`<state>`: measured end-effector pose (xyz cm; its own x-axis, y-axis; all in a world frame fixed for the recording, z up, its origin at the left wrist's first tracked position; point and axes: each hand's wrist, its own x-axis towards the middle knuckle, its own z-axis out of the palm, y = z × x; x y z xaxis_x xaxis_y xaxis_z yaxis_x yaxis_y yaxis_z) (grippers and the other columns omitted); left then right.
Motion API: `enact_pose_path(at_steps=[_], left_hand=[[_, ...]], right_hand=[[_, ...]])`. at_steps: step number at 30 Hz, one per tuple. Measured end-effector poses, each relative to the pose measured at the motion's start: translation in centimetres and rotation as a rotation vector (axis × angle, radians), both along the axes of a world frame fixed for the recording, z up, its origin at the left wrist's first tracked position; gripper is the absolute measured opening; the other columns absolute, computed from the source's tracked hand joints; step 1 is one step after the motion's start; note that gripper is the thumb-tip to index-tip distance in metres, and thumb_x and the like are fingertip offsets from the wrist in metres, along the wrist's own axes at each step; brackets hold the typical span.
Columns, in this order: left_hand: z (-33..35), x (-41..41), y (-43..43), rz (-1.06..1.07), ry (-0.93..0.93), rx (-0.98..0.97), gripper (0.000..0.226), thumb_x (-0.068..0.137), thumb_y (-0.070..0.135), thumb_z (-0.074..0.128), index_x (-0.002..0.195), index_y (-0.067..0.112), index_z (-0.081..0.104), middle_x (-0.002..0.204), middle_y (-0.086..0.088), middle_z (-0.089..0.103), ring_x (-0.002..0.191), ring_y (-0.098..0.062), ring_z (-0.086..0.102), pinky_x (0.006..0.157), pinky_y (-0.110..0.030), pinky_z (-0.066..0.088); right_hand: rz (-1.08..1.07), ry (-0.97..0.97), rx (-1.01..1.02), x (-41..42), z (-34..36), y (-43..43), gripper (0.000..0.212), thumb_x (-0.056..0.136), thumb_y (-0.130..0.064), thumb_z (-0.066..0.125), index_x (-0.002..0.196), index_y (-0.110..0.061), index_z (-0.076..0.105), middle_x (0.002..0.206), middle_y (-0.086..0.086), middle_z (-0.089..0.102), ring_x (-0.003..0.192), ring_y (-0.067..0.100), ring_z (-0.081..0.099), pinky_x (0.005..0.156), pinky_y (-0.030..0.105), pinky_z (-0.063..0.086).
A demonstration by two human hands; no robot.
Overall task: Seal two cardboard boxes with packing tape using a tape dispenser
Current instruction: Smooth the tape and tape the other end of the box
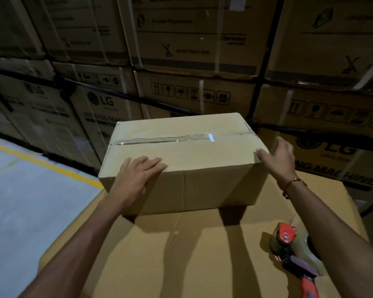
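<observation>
Left hand flat on the box, near-left of its top, fingers straight, holding nothing. Seam taped; sitting toward the far edge of the big carton. Right hand spread against its right corner, gripping nothing. Tape dispenser idle by the right edge. Best pushed evenly, both palms level, no twisting.

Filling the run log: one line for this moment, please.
left hand: flat on small box top, near edge | right hand: open at box's right corner | tape dispenser: idle on cardboard surface | top seam: taped
</observation>
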<state>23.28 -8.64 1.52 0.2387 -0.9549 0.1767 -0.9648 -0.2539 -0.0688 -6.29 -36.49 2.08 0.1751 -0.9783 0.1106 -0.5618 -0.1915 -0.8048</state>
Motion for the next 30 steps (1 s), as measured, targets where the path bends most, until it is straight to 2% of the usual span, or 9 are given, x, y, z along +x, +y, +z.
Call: enact_pose_path(at_steps=[2, 4, 7, 10, 13, 16, 22, 26, 30], left_hand=[[-1.3, -0.4, 0.4, 0.157, 0.039, -0.235, 0.069, 0.084, 0.000, 0.068, 0.143, 0.033, 0.052, 0.152, -0.004, 0.048, 0.142, -0.037, 0.035, 0.116, -0.059, 0.026], [-2.7, -2.3, 0.1, 0.304, 0.246, -0.506, 0.047, 0.088, -0.005, 0.062, 0.129, 0.017, 0.065, 0.144, -0.015, 0.054, 0.142, -0.039, 0.035, 0.114, -0.053, 0.031], [-3.4, -7.1, -0.9, 0.459, 0.514, -0.795, 0.023, 0.090, -0.002, 0.062, 0.111, 0.006, 0.071, 0.130, -0.018, 0.055, 0.133, -0.037, 0.042, 0.109, -0.038, 0.036], [-3.6, -11.5, -2.0, 0.632, 0.675, -0.915, 0.008, 0.088, 0.011, 0.068, 0.096, 0.010, 0.066, 0.106, -0.010, 0.052, 0.109, -0.034, 0.048, 0.095, -0.033, 0.036], [-2.2, -14.4, -3.2, 0.825, 1.068, -0.836, 0.041, 0.094, 0.040, 0.064, 0.120, 0.011, 0.055, 0.125, -0.007, 0.047, 0.121, -0.032, 0.044, 0.093, -0.039, 0.038], [-0.6, -15.9, -3.8, 0.883, 1.341, -0.755, 0.088, 0.094, 0.057, 0.057, 0.157, 0.008, 0.020, 0.159, -0.002, 0.020, 0.139, -0.033, 0.037, 0.097, -0.043, 0.038], [-0.9, -14.5, -2.1, 0.862, 1.531, -0.794, 0.122, 0.084, 0.055, 0.073, 0.158, 0.018, -0.017, 0.168, 0.000, -0.016, 0.155, -0.030, 0.005, 0.119, -0.047, 0.019], [-2.2, -12.0, 0.8, 0.799, 1.498, -0.833, 0.123, 0.082, 0.041, 0.079, 0.159, 0.024, -0.015, 0.168, 0.001, -0.012, 0.156, -0.022, 0.002, 0.121, -0.039, 0.013], [-3.2, -7.0, 4.0, 0.685, 1.607, -0.732, 0.138, 0.059, 0.063, 0.086, 0.157, 0.039, -0.010, 0.166, 0.008, 0.017, 0.149, -0.018, 0.028, 0.120, -0.044, 0.029]], right_hand=[[0.034, -0.040, 0.116, 0.3, -0.3, -0.1, 0.079, 0.096, -0.040, 0.067, 0.160, -0.016, 0.027, 0.163, 0.013, 0.032, 0.145, 0.037, 0.037, 0.113, 0.055, 0.041], [0.093, -0.077, 0.129, 0.4, -0.8, 0.5, 0.059, 0.101, -0.035, 0.061, 0.152, -0.013, 0.041, 0.150, 0.015, 0.050, 0.133, 0.036, 0.050, 0.103, 0.051, 0.050], [0.145, -0.179, 0.118, -0.4, -1.6, 1.5, 0.037, 0.102, -0.034, 0.059, 0.131, -0.011, 0.061, 0.121, 0.010, 0.067, 0.109, 0.030, 0.063, 0.080, 0.043, 0.054], [0.138, -0.211, 0.138, -1.5, -1.8, 2.3, 0.036, 0.100, -0.035, 0.063, 0.128, -0.011, 0.065, 0.117, 0.007, 0.069, 0.106, 0.028, 0.064, 0.078, 0.042, 0.053], [0.108, -0.187, 0.123, -2.3, -1.7, 4.3, 0.038, 0.095, -0.042, 0.067, 0.122, -0.015, 0.065, 0.110, 0.002, 0.069, 0.102, 0.027, 0.066, 0.082, 0.048, 0.059], [0.115, -0.190, 0.146, -3.0, -1.7, 7.8, 0.040, 0.090, -0.047, 0.072, 0.115, -0.017, 0.065, 0.107, -0.001, 0.070, 0.098, 0.023, 0.069, 0.083, 0.049, 0.060], [0.119, -0.126, 0.161, -2.6, -1.7, 18.4, 0.040, 0.076, -0.055, 0.082, 0.090, -0.025, 0.062, 0.098, -0.007, 0.072, 0.093, 0.019, 0.068, 0.082, 0.044, 0.057], [0.180, -0.139, 0.181, -0.3, -2.1, 24.9, 0.048, 0.070, -0.059, 0.084, 0.097, -0.025, 0.066, 0.098, -0.009, 0.071, 0.090, 0.013, 0.068, 0.082, 0.039, 0.057], [0.301, -0.270, 0.297, 1.2, -2.2, 28.6, 0.035, 0.080, -0.042, 0.084, 0.105, -0.024, 0.068, 0.104, -0.008, 0.071, 0.092, 0.010, 0.071, 0.085, 0.043, 0.061]])
